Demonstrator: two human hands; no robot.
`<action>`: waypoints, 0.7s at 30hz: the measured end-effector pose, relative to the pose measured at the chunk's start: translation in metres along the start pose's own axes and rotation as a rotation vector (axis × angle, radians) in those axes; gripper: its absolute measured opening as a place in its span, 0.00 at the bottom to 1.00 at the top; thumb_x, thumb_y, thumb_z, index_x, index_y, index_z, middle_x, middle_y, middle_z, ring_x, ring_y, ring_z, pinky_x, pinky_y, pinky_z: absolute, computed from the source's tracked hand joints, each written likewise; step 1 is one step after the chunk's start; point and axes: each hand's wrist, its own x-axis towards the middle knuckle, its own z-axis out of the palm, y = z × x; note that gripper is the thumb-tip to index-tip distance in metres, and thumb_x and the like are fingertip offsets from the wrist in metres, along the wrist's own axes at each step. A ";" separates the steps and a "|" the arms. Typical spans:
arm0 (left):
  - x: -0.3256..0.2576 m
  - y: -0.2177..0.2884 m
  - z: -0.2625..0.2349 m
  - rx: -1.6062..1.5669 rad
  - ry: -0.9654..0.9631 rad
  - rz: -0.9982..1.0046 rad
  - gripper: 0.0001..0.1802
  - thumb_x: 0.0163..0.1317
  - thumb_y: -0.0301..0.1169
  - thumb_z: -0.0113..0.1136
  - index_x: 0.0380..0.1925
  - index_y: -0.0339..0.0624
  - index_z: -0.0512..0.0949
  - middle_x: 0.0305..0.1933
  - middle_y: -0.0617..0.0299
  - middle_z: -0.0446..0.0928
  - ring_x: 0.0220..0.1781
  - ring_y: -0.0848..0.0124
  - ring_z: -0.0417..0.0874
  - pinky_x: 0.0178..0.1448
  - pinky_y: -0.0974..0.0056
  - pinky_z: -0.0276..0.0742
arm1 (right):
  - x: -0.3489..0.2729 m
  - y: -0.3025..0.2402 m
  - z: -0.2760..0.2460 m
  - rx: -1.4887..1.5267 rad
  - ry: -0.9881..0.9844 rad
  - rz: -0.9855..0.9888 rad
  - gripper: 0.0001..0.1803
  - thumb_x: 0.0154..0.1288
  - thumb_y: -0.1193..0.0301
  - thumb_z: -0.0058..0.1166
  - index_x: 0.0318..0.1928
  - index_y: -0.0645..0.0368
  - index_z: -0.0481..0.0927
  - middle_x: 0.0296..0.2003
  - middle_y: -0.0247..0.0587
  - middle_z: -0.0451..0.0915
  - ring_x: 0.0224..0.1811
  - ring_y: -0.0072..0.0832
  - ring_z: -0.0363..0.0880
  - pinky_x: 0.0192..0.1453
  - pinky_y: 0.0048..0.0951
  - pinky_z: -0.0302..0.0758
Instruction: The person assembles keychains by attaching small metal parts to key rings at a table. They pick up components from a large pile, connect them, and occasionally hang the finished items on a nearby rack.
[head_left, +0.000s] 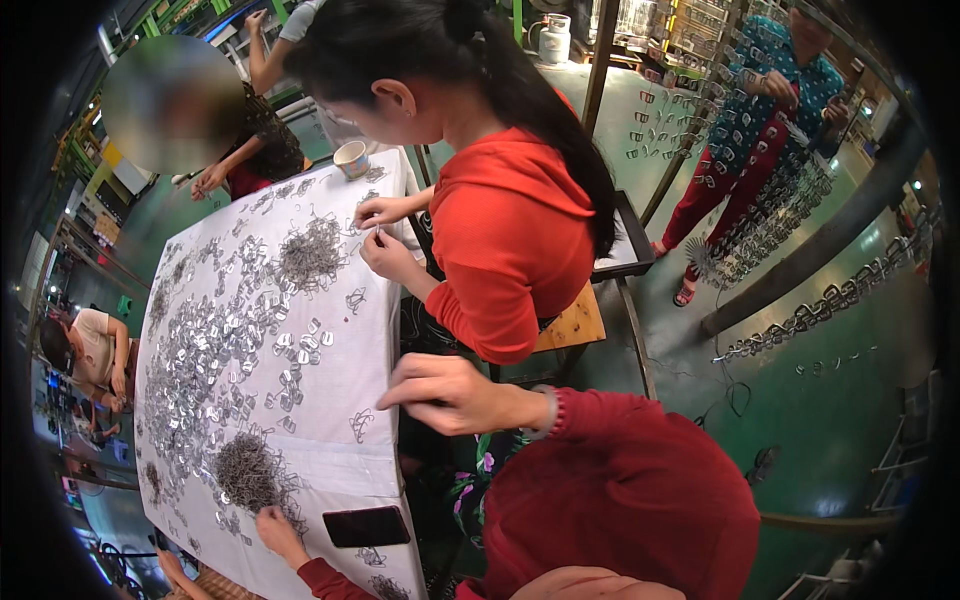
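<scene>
My left hand (282, 537), in a dark red sleeve, reaches to the near edge of a dense pile of thin wire pieces (248, 470) on the white-covered table (340, 440). Its fingertips are pinched together; anything between them is too small to make out. My right hand (450, 394) is raised by the table edge, fingers stretched out and partly apart, with nothing visible in it. A small bundle of wire pieces (360, 425) lies near those fingers. Many small shiny metal buckle-like pieces (215, 350) are scattered across the cloth. A dark phone (366, 527) lies beside my left hand.
A co-worker in an orange-red top (510, 240) sits close by, hands at a second wire pile (312, 250). A paper cup (351, 159) stands at the table's far corner. More people surround the table. Strings of hanging metal pieces (770, 210) and a curved pole (800, 265) stand at right.
</scene>
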 end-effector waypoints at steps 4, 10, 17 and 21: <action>-0.003 0.013 -0.041 -0.025 0.057 -0.072 0.07 0.61 0.30 0.57 0.29 0.38 0.77 0.32 0.51 0.78 0.37 0.50 0.78 0.39 0.49 0.71 | -0.005 0.091 0.070 0.024 -0.217 0.206 0.14 0.58 0.78 0.48 0.45 0.62 0.79 0.34 0.45 0.76 0.39 0.40 0.76 0.47 0.37 0.72; -0.012 -0.039 0.022 0.054 -0.098 -0.129 0.08 0.65 0.27 0.46 0.42 0.35 0.67 0.34 0.39 0.77 0.39 0.41 0.76 0.39 0.44 0.68 | 0.007 0.203 0.183 -0.268 -0.382 0.233 0.31 0.57 0.75 0.54 0.63 0.62 0.63 0.48 0.52 0.73 0.57 0.50 0.64 0.58 0.47 0.64; -0.016 -0.042 -0.047 -0.281 -0.066 -0.343 0.12 0.67 0.31 0.47 0.44 0.33 0.69 0.35 0.47 0.75 0.37 0.53 0.75 0.38 0.54 0.69 | 0.039 0.282 0.237 -0.756 -0.431 0.202 0.18 0.50 0.77 0.55 0.44 0.70 0.76 0.44 0.55 0.72 0.52 0.51 0.66 0.55 0.47 0.70; -0.024 -0.014 -0.053 -0.506 -0.066 -0.484 0.15 0.68 0.34 0.49 0.45 0.31 0.71 0.37 0.53 0.74 0.36 0.62 0.74 0.38 0.62 0.70 | 0.045 0.281 0.237 -0.611 -0.437 0.129 0.06 0.47 0.82 0.50 0.29 0.70 0.78 0.39 0.55 0.71 0.46 0.44 0.69 0.37 0.31 0.79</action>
